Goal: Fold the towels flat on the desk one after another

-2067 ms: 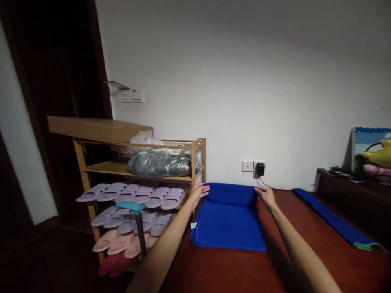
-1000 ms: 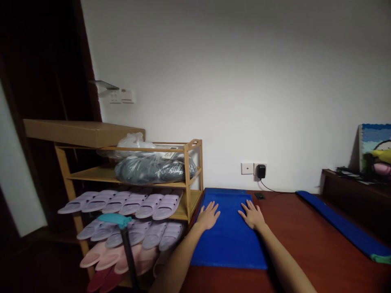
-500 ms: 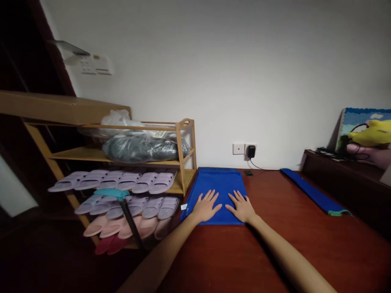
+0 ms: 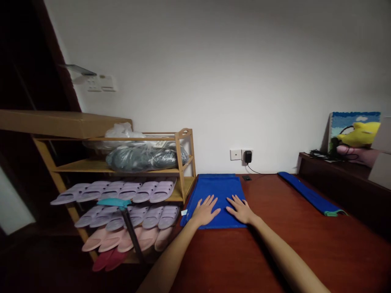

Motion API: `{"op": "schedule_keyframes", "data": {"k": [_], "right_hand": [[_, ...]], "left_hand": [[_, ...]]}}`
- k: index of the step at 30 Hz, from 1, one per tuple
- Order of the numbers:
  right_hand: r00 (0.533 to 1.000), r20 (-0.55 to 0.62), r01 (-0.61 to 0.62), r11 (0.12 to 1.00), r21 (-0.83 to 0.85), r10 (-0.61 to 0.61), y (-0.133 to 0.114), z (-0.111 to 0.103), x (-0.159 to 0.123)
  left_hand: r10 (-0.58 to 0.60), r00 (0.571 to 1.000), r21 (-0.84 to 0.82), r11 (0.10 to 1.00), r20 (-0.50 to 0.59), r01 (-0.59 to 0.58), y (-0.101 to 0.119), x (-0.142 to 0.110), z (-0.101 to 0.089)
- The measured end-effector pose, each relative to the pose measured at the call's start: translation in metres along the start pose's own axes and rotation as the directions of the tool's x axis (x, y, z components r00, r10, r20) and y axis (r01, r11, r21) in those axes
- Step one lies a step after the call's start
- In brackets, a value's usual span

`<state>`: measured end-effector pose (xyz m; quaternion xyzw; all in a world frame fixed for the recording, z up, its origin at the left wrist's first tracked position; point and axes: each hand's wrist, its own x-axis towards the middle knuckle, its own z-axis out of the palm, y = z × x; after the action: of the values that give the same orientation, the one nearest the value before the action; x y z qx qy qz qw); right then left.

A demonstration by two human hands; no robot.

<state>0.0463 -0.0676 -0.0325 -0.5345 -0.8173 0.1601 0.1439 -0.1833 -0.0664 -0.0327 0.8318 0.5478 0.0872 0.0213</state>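
A folded blue cloth-like sheet [image 4: 218, 187] lies flat on the reddish-brown wooden table [image 4: 232, 260], a small white tag showing at its left edge. Palm down on its left part rests my left hand [image 4: 205, 211], fingers spread. My right hand [image 4: 241, 209] lies flat near the sheet's right edge, its fingers also apart. Neither hand grips anything. Further right on the table is a long, narrow folded blue piece [image 4: 308, 193] with green edging at its near end.
Left of the table stands a wooden shoe rack [image 4: 180, 162] with several slippers [image 4: 143, 191], a plastic-wrapped bundle [image 4: 143, 156] and a cardboard box [image 4: 70, 124]. A black plug [image 4: 248, 156] sits in the wall socket. A raised dark ledge [image 4: 336, 171] borders the right, holding a yellow plush toy [image 4: 360, 134].
The camera view has tilted up and turned slightly right, so the scene sits lower in the picture. Both hands stay flat on the blue sheet.
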Motion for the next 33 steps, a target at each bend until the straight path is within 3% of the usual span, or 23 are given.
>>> {"op": "schedule_keyframes", "data": {"k": [2,4,8,10,12,14,15,18,23,25,28,33], "right_hand": [[0.999,-0.025,-0.033,0.998,0.053,0.035,0.027,-0.014,-0.005],[0.984,-0.104,-0.142,0.99,0.015,0.143,0.069,-0.031,-0.017],[0.893,-0.227,-0.427,0.892,-0.149,0.389,0.173,-0.063,-0.059],[0.819,-0.336,-0.549,0.806,-0.221,0.466,0.22,-0.076,-0.086],[0.699,-0.467,-0.694,0.672,-0.257,0.542,0.258,-0.086,-0.112],[0.583,-0.514,-0.799,0.559,-0.223,0.63,0.283,-0.091,-0.132],[0.55,-0.497,-0.824,0.531,-0.196,0.671,0.291,-0.092,-0.139],[0.546,-0.451,-0.831,0.524,-0.185,0.706,0.293,-0.088,-0.152],[0.696,-0.489,-0.716,0.552,-0.427,0.525,0.257,-0.086,-0.158],[0.734,-0.468,-0.678,0.57,-0.464,0.492,0.244,-0.088,-0.161],[0.759,-0.438,-0.651,0.594,-0.474,0.482,0.23,-0.092,-0.166],[0.784,-0.386,-0.62,0.636,-0.46,0.485,0.198,-0.094,-0.183]], "left_hand": [[0.006,1.0,0.015,1.0,0.004,-0.006,0.001,-0.001,-0.001],[0.009,1.0,0.029,1.0,0.006,-0.009,0.001,-0.001,-0.003],[0.002,1.0,0.046,0.999,-0.002,-0.002,-0.001,0.0,-0.004],[-0.003,1.0,0.047,0.999,-0.004,0.003,-0.002,0.002,-0.004],[-0.009,1.0,0.047,0.999,0.0,0.009,-0.002,0.003,-0.004],[-0.012,1.0,0.048,0.999,0.007,0.012,-0.001,0.004,-0.006],[-0.013,1.0,0.049,0.999,0.01,0.013,-0.001,0.004,-0.006],[-0.019,1.0,0.059,0.998,0.017,0.018,-0.001,0.005,-0.007],[0.0,1.0,0.072,0.997,-0.011,0.001,-0.003,0.003,-0.004],[0.016,0.998,0.083,0.996,-0.053,-0.011,-0.002,0.002,-0.002],[0.061,0.989,0.143,0.989,-0.136,-0.041,0.0,0.001,0.001],[0.258,0.936,0.235,0.951,-0.238,-0.203,0.007,-0.001,0.0]]}}
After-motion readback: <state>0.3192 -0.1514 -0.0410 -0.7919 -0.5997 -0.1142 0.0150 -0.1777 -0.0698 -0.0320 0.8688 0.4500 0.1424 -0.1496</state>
